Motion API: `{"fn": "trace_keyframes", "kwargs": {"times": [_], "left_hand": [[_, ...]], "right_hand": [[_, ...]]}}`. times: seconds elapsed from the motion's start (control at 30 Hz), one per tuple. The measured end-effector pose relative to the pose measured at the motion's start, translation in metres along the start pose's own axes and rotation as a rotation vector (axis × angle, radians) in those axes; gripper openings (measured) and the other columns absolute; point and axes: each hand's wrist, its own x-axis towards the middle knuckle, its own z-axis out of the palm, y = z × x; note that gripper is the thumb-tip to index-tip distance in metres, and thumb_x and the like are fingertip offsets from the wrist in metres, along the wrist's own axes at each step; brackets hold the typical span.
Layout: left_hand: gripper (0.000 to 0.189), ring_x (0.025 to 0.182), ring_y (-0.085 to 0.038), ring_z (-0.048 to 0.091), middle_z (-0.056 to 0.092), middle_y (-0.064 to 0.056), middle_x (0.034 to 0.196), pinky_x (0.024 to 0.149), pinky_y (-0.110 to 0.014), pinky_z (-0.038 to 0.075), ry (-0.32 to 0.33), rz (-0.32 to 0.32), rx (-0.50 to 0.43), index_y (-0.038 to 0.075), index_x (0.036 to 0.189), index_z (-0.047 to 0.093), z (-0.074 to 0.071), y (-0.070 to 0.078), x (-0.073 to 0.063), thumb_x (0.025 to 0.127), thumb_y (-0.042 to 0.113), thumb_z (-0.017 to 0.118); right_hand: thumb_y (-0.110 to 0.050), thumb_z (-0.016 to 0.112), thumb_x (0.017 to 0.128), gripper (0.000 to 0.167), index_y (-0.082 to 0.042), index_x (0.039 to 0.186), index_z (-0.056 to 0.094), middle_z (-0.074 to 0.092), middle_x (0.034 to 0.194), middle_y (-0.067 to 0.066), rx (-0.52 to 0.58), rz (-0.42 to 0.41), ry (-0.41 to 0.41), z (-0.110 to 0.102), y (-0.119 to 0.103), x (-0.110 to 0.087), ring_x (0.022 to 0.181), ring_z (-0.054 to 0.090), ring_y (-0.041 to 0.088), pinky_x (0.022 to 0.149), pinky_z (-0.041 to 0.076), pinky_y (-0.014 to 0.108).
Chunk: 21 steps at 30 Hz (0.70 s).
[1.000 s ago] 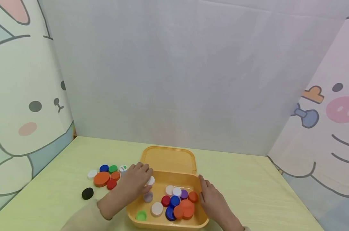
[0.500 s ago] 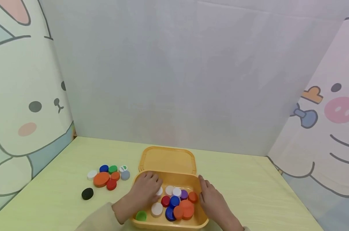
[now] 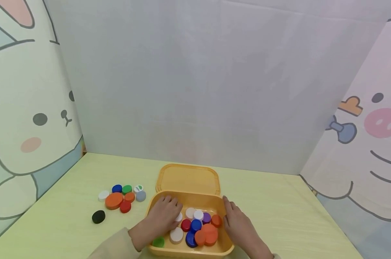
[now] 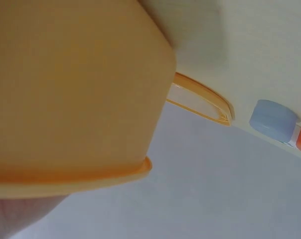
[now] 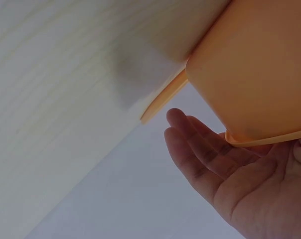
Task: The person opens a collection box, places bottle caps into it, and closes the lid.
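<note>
An orange-yellow plastic box (image 3: 189,254) stands at the front of the table with bottle caps inside. My left hand (image 3: 164,216) reaches over its left rim, knuckles up, with a white bottle cap (image 3: 179,217) showing at the fingers. The rest of its grip is hidden beneath the hand. Close by in the box lie an off-white cap (image 3: 176,235) and a green cap (image 3: 158,242). My right hand (image 3: 242,228) rests at the box's right rim; in the right wrist view its loosely straight fingers (image 5: 190,149) extend past the rim. Blue, red, purple and orange caps (image 3: 210,234) fill the box's right half.
The box's lid (image 3: 189,178) lies flat behind it. To the left on the table are several more caps, among them a large orange cap (image 3: 114,200), a black cap (image 3: 98,217) and a blue-grey cap (image 4: 273,120). A grey cloth (image 3: 195,90) hangs behind the table.
My left hand has moved right and down into the box with the white cap, uncovering the blue-grey cap on the table and covering a pale cap in the box. The right hand stays put.
</note>
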Motion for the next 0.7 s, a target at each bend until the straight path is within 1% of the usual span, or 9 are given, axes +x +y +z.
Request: {"fn": "trace_keyframes", "kwargs": {"times": [0.17, 0.27, 0.43, 0.53, 0.6, 0.7], "left_hand": [[0.036, 0.075, -0.016, 0.047, 0.058, 0.001, 0.086, 0.069, -0.028, 0.045, -0.010, -0.011, -0.023, 0.017, 0.095, 0.062, 0.000, -0.001, 0.000, 0.075, 0.045, 0.069], [0.036, 0.077, -0.017, 0.048, 0.058, 0.000, 0.087, 0.071, -0.030, 0.046, -0.003, -0.020, -0.045, 0.017, 0.095, 0.063, -0.001, -0.003, -0.002, 0.074, 0.046, 0.069], [0.037, 0.085, -0.020, 0.052, 0.059, -0.001, 0.091, 0.080, -0.037, 0.048, 0.039, -0.035, -0.123, 0.015, 0.096, 0.062, -0.010, -0.010, -0.008, 0.074, 0.043, 0.070], [0.036, 0.087, -0.021, 0.053, 0.060, -0.002, 0.093, 0.079, -0.037, 0.048, 0.048, -0.052, -0.165, 0.014, 0.098, 0.063, -0.017, -0.015, -0.012, 0.075, 0.041, 0.070], [0.036, 0.086, -0.020, 0.052, 0.060, -0.002, 0.093, 0.076, -0.036, 0.048, 0.056, -0.065, -0.170, 0.013, 0.098, 0.062, -0.021, -0.019, -0.014, 0.076, 0.041, 0.069], [0.036, 0.084, -0.019, 0.051, 0.059, -0.002, 0.091, 0.075, -0.035, 0.047, 0.092, -0.080, -0.175, 0.013, 0.097, 0.062, -0.027, -0.025, -0.019, 0.075, 0.040, 0.070]], "right_hand": [[-0.012, 0.049, 0.087, 0.051, 0.000, 0.135, 0.039, 0.055, 0.118, 0.016, 0.000, -0.001, 0.009, 0.000, 0.000, 0.000, 0.103, 0.057, 0.030, 0.084, 0.050, 0.045], [-0.012, 0.050, 0.087, 0.051, 0.000, 0.135, 0.039, 0.055, 0.118, 0.017, 0.000, -0.001, 0.010, 0.000, 0.000, 0.000, 0.103, 0.057, 0.030, 0.084, 0.050, 0.045], [-0.012, 0.050, 0.087, 0.051, 0.000, 0.135, 0.039, 0.055, 0.117, 0.017, -0.002, -0.003, 0.011, -0.001, -0.001, 0.000, 0.102, 0.057, 0.030, 0.084, 0.050, 0.045], [-0.012, 0.051, 0.087, 0.051, 0.001, 0.135, 0.039, 0.056, 0.115, 0.016, -0.007, -0.009, 0.014, -0.002, -0.001, 0.000, 0.100, 0.058, 0.028, 0.082, 0.050, 0.044], [-0.011, 0.052, 0.086, 0.051, 0.001, 0.134, 0.040, 0.056, 0.114, 0.015, -0.008, -0.017, 0.018, -0.003, -0.001, -0.001, 0.099, 0.058, 0.028, 0.081, 0.051, 0.044], [-0.010, 0.052, 0.086, 0.051, 0.001, 0.134, 0.040, 0.056, 0.114, 0.015, -0.009, -0.021, 0.024, -0.004, -0.001, -0.001, 0.099, 0.058, 0.028, 0.080, 0.051, 0.043]]}}
